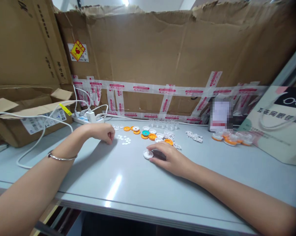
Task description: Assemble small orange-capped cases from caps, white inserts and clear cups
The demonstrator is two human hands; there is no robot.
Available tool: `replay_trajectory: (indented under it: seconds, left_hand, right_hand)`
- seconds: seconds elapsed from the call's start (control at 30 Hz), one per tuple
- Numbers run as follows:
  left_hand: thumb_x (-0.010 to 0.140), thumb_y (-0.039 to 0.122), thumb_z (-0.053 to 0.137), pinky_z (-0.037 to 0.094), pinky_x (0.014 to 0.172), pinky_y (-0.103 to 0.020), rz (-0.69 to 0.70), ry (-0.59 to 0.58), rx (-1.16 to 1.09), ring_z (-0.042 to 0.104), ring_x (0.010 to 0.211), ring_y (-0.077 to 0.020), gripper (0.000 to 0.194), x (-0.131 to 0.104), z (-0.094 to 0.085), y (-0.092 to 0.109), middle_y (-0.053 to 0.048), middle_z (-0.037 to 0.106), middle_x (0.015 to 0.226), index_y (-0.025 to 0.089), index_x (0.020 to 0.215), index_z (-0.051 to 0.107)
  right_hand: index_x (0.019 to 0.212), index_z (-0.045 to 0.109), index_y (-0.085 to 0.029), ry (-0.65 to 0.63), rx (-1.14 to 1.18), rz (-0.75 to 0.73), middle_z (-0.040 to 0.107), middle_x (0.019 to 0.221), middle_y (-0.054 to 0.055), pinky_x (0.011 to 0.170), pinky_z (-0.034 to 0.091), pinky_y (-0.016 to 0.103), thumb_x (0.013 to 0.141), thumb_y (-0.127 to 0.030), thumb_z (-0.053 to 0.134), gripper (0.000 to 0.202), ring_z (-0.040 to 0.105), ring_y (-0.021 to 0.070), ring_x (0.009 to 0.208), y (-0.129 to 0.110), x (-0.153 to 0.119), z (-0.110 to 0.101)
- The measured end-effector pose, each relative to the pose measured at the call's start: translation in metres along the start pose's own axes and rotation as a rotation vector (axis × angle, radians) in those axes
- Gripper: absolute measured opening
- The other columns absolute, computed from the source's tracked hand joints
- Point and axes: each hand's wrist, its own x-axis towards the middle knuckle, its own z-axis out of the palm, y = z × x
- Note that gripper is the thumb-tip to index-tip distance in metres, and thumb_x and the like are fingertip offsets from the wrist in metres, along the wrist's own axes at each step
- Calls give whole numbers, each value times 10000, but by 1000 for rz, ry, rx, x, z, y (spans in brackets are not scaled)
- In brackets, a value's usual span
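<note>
My right hand (166, 157) rests on the grey table, its thumb and fingers gripping the edge of a round white cap (148, 154) that lies flat. My left hand (104, 132) hovers over the table to the left, fingers curled together beside several small white discs (126, 141); whatever its fingertips hold is too small to make out. Behind the hands lie orange caps (152, 136), white caps (159, 135) and a teal one (145, 133). Small white parts (169, 135) are heaped beside them, with clear pieces (162, 124) farther back.
An open cardboard box (12, 131) and a power strip (83, 118) with white cables are at the left. A large taped cardboard sheet (148, 55) stands behind. At the right are a phone-like object (221, 116), orange and clear pieces (230, 140) and a printed bag (278, 131).
</note>
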Motion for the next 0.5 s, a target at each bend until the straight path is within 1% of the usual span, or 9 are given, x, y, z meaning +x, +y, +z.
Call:
replay_trajectory:
  seconds: [0.17, 0.27, 0.33, 0.4, 0.47, 0.5]
  left_hand:
    - [656, 237, 549, 393, 531, -191, -1, 8, 16, 592, 652, -153, 159, -3, -1, 5, -35, 678, 724, 153, 724, 666]
    - [667, 203, 516, 380, 509, -186, 10, 25, 37, 584, 610, -140, 157, -7, -3, 10, -27, 672, 679, 158, 688, 665]
    - [667, 170, 501, 359, 496, -195, 20, 99, 80, 560, 572, -135, 155, -7, -3, 17, -33, 655, 641, 151, 655, 655]
    - [681, 145, 486, 350, 516, -215, 34, 222, 136, 546, 583, -141, 164, -5, 0, 30, -50, 646, 659, 144, 661, 649]
    - [720, 141, 470, 365, 576, -233, 91, 338, 172, 558, 667, -157, 183, -1, 6, 46, -68, 653, 760, 147, 730, 653]
    - [742, 147, 473, 378, 620, -237, 148, 382, 178, 565, 724, -160, 187, 2, 10, 56, -65, 654, 830, 160, 785, 654]
  right_hand:
    - [1051, 573, -188, 8, 2, -7, 641, 1034, 57, 835, 435, 331, 818, -218, 567, 235, 551, 190, 961, 0, 0, 0]
    - [1048, 575, -186, 17, -2, -6, 642, 1029, 58, 832, 439, 329, 820, -223, 563, 231, 556, 189, 956, 1, 0, 2]
    - [1049, 574, -185, 24, -3, -5, 642, 1028, 60, 830, 442, 329, 821, -226, 562, 232, 561, 188, 953, 2, 0, 3]
    - [1051, 569, -185, 39, 8, -2, 639, 1041, 61, 832, 447, 327, 818, -231, 565, 238, 564, 187, 958, 3, -1, 4]
    - [1055, 562, -191, 57, 26, 4, 635, 1058, 59, 834, 452, 324, 820, -245, 566, 241, 566, 186, 966, 4, -1, 6]
    - [1053, 561, -196, 62, 35, 10, 635, 1061, 56, 832, 454, 323, 823, -254, 564, 237, 568, 184, 964, 4, -1, 6]
